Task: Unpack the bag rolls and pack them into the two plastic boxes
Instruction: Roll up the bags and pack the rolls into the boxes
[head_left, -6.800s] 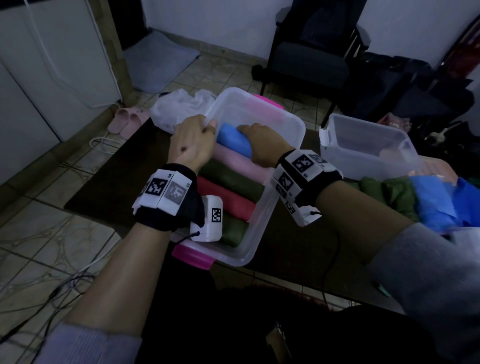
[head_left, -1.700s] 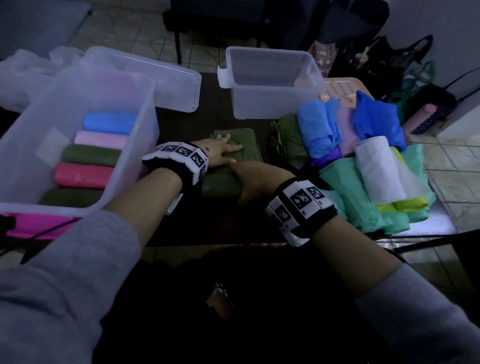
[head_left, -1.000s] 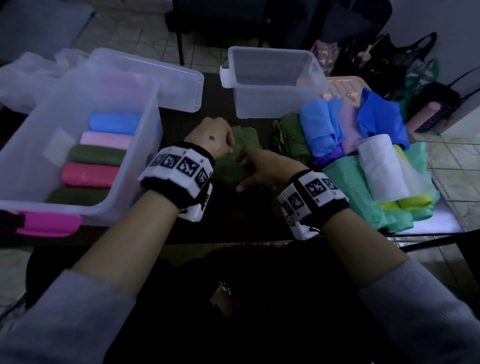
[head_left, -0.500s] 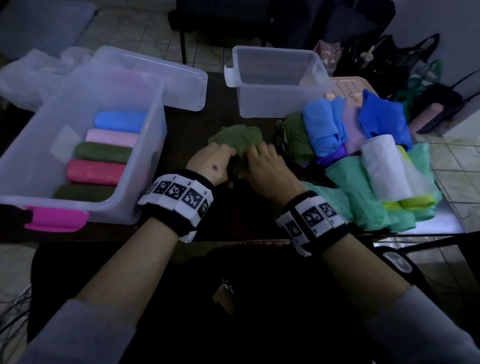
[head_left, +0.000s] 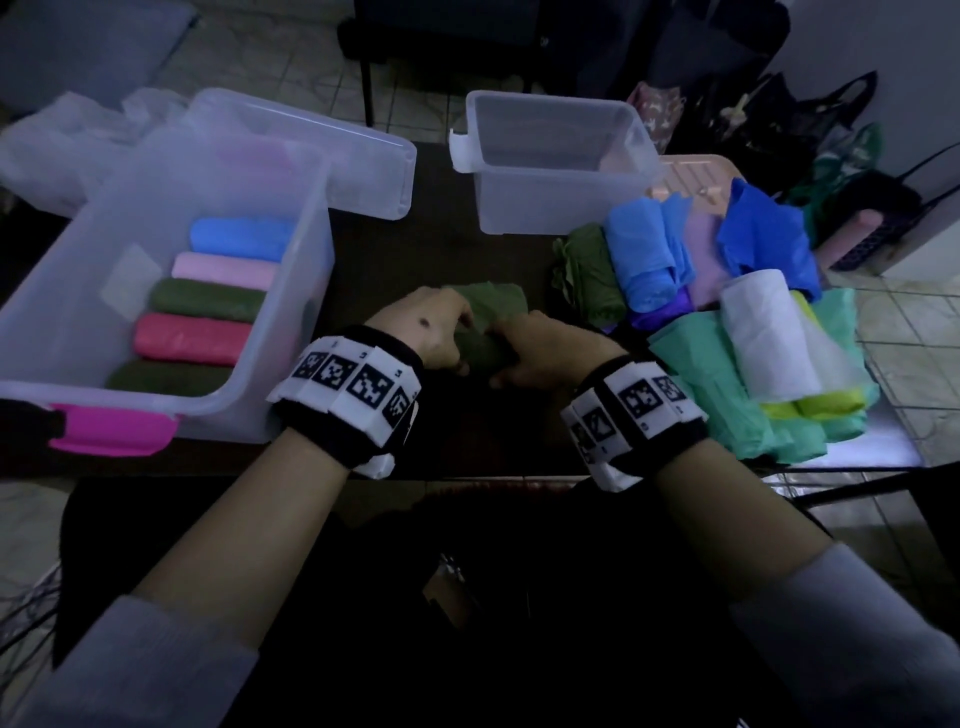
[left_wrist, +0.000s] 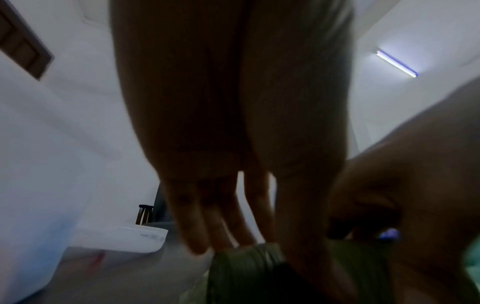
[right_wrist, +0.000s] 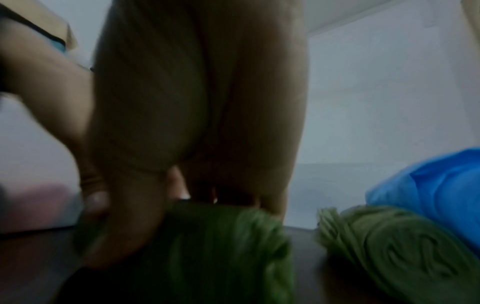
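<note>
The dark green bag (head_left: 493, 312) lies mid-table between the 2 plastic boxes, half rolled. Left hand (head_left: 426, 332) and right hand (head_left: 545, 351) curl their fingers around its near, rolled end. The left box (head_left: 291, 332) holds 5 rolls.

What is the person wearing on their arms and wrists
Both forearms are bare, with grey sleeves pushed up towards the elbows. Each wrist carries a black band faced with white square panels printed with black coded markers. A white camera unit hangs under each band. The left hand and right hand wear no gloves.
</note>
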